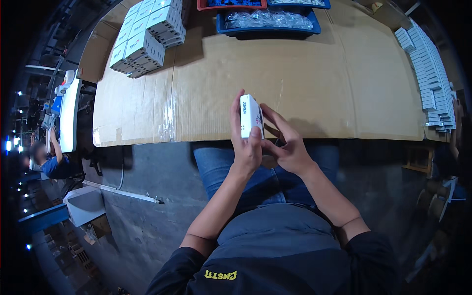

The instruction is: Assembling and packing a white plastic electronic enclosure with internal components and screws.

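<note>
In front of me, above my lap at the table's near edge, I hold up a small white box (pixel 251 118) with printing on its side. My left hand (pixel 245 152) wraps it from the left, the thumb lying across its lower end and the fingers behind. From the right, the bent fingers of my right hand (pixel 290 148) close on the box's other side. The face of the box toward my right palm is mostly hidden.
Brown cardboard (pixel 314 103) covers the table. Stacked white boxes (pixel 142 46) stand at the far left. Blue bins (pixel 268 34) with clear-wrapped items and a red bin (pixel 231 7) sit at the back. Rows of small white boxes (pixel 427 73) line the right edge. A person (pixel 55 160) works far left.
</note>
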